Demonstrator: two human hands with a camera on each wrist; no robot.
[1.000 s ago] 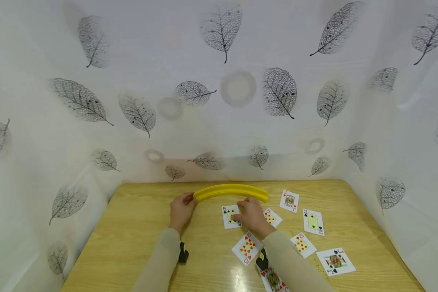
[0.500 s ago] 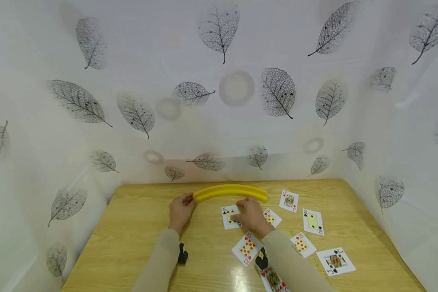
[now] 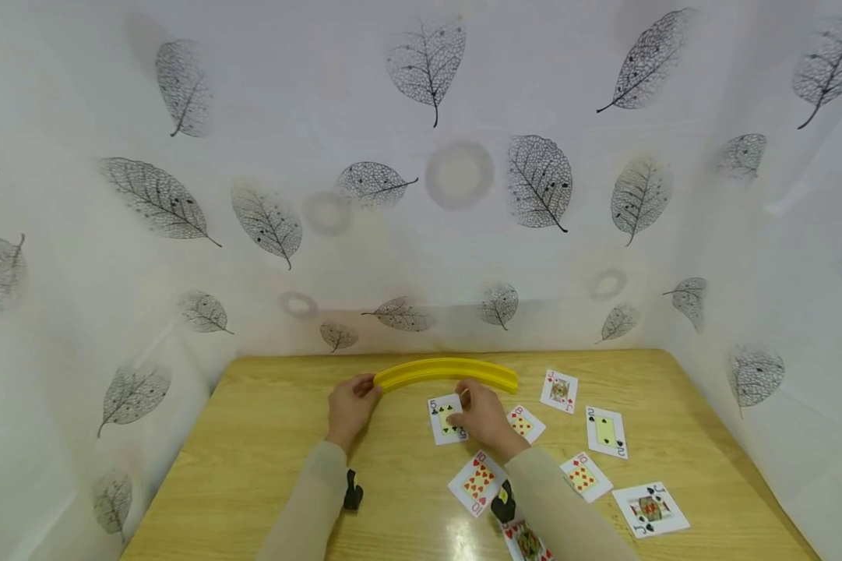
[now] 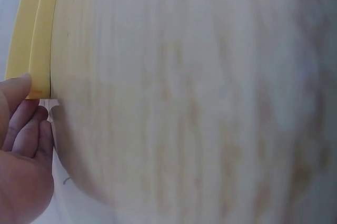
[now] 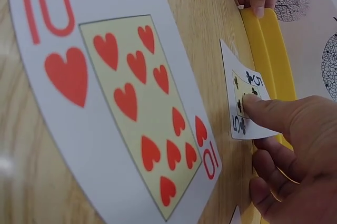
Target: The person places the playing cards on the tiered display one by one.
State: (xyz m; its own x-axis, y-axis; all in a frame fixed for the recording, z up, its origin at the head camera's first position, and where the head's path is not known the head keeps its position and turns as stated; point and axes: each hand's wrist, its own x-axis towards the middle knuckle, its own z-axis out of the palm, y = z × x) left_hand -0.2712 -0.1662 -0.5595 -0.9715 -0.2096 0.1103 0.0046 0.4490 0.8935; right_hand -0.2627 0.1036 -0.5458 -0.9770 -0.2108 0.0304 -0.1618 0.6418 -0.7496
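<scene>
One yellow strip (image 3: 445, 372), held at its left end by the left grip (image 3: 349, 407), five of clubs (image 3: 443, 421) just in front, pinched by the right grip (image 3: 486, 413), ten of hearts (image 3: 477, 483) laid nearer on the tabletop (image 3: 266, 444).

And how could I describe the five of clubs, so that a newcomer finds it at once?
Near the far edge of the table is a curved yellow strip. On its near side, around its middle, the right hand pinches one card, the five of clubs. Its pips are black, whereas those of its neighbours, the ten of hearts and the eight of diamonds, are red.
</scene>
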